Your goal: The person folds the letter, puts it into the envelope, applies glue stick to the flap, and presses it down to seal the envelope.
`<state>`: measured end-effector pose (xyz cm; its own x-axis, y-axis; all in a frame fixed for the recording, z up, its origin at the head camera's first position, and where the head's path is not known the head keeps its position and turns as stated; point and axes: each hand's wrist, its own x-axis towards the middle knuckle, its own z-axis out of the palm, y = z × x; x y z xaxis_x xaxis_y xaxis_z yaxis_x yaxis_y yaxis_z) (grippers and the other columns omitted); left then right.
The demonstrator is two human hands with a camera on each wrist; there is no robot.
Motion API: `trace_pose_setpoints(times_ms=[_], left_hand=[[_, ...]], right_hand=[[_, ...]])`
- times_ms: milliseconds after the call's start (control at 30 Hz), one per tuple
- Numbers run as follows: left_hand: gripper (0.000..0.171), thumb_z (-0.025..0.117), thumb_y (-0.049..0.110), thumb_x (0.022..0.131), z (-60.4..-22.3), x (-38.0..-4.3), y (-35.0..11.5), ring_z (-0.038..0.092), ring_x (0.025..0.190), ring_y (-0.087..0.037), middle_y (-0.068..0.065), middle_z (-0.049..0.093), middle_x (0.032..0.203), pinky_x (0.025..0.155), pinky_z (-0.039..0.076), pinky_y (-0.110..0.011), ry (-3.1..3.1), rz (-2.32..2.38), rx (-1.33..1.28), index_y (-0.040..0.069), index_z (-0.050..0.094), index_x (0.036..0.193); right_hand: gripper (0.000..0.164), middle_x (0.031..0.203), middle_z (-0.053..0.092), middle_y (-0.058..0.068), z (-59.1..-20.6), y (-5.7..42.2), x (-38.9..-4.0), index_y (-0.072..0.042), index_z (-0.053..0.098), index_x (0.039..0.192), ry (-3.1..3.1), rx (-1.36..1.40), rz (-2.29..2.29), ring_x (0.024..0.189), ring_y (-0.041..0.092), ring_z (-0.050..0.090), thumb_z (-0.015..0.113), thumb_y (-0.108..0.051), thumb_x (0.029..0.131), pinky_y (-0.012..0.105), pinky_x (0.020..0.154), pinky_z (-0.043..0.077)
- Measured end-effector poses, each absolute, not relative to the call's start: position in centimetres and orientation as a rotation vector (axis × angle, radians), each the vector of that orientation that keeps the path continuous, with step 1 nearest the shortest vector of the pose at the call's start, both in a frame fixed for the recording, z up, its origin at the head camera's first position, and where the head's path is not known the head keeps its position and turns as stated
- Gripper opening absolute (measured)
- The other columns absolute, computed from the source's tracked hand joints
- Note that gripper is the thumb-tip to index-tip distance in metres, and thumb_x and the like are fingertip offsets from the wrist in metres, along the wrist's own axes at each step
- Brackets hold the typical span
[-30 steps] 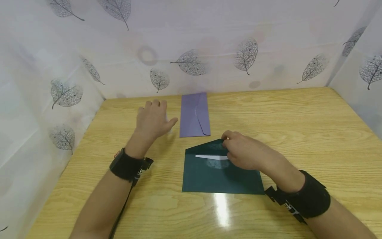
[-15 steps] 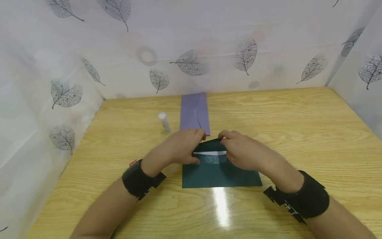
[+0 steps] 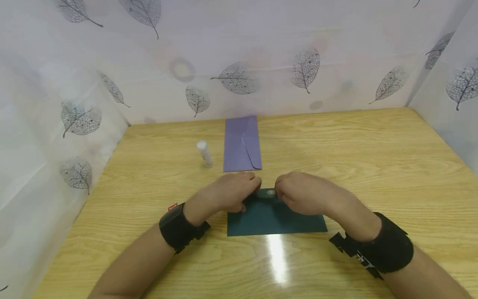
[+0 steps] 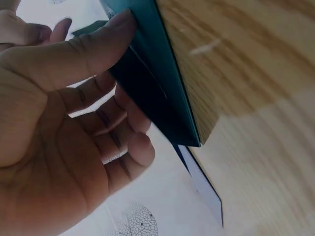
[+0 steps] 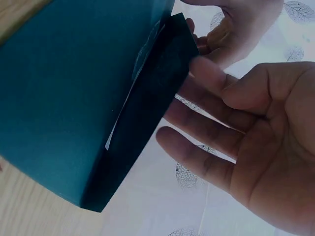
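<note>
A dark green envelope lies on the table before me, its long flap tilted up at the far edge in the right wrist view. Inside its opening a thin line of white paper shows. My left hand pinches the envelope's far left part, thumb on the near side and fingers behind. Close by on the right, my right hand pinches the flap's upper edge between thumb and bent fingers. Both hands hide much of the flap in the head view.
A purple envelope lies beyond the green one, near the table's back edge. To its left stands a white glue stick. Leaf-patterned cloth hangs behind the wood-grain table.
My left hand has come from the glue stick, now left standing, right and nearer to the green envelope's flap. My right hand kept its hold while the flap tipped down toward me.
</note>
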<state>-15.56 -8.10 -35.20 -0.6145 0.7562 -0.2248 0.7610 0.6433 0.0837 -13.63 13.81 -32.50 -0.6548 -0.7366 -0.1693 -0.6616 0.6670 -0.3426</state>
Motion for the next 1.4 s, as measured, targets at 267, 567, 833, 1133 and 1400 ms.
trace_pose_setpoints(times_ms=[267, 567, 833, 1133, 1400], left_hand=[[0.051, 0.08, -0.001, 0.074, -35.0, -15.3, -8.0, 0.06, 0.094, -0.013, -0.002, 0.062, 0.114, 0.082, 0.053, -0.026, 2.5, 0.027, 1.368, 0.018, 0.072, 0.121], [0.018, 0.061, 0.016, 0.097, -35.1, -14.0, -7.3, 0.059, 0.09, -0.022, -0.003, 0.059, 0.103, 0.074, 0.053, -0.03, 2.584, -0.007, 1.365, 0.017, 0.079, 0.095], [0.02, 0.068, 0.012, 0.091, -34.8, -13.5, -7.1, 0.056, 0.089, -0.019, -0.001, 0.057, 0.103, 0.069, 0.051, -0.028, 2.589, -0.095, 1.29, 0.022, 0.077, 0.105], [0.034, 0.078, 0.018, 0.082, -34.8, -13.1, -7.1, 0.057, 0.1, -0.02, 0.0, 0.057, 0.11, 0.076, 0.053, -0.028, 2.588, -0.151, 1.318, 0.027, 0.075, 0.115], [0.03, 0.076, 0.021, 0.083, -34.9, -13.0, -6.7, 0.056, 0.096, -0.019, 0.0, 0.059, 0.11, 0.07, 0.051, -0.027, 2.59, -0.116, 1.344, 0.025, 0.076, 0.113]], right_hand=[[0.026, 0.085, 0.065, -0.005, -32.9, 13.7, -13.5, -0.016, 0.068, 0.088, 2.382, -1.1, -0.372, 0.078, 0.009, 0.058, 0.051, 0.004, 0.091, 0.031, 0.073, 0.051], [0.03, 0.064, 0.05, -0.01, -33.4, 13.1, -13.1, -0.019, 0.06, 0.069, 2.455, -1.185, -0.421, 0.059, 0.006, 0.044, 0.055, 0.001, 0.091, 0.023, 0.059, 0.041], [0.029, 0.064, 0.049, -0.008, -33.4, 13.2, -13.4, -0.017, 0.061, 0.071, 2.451, -1.112, -0.418, 0.059, 0.007, 0.044, 0.053, 0.002, 0.091, 0.023, 0.059, 0.04], [0.026, 0.065, 0.051, -0.008, -33.1, 13.0, -13.3, -0.016, 0.063, 0.073, 2.442, -1.136, -0.399, 0.06, 0.007, 0.044, 0.055, 0.0, 0.092, 0.023, 0.06, 0.041], [0.031, 0.064, 0.053, -0.009, -33.2, 13.7, -13.7, -0.017, 0.063, 0.072, 2.409, -1.084, -0.447, 0.059, 0.006, 0.046, 0.05, 0.004, 0.09, 0.023, 0.06, 0.043]])
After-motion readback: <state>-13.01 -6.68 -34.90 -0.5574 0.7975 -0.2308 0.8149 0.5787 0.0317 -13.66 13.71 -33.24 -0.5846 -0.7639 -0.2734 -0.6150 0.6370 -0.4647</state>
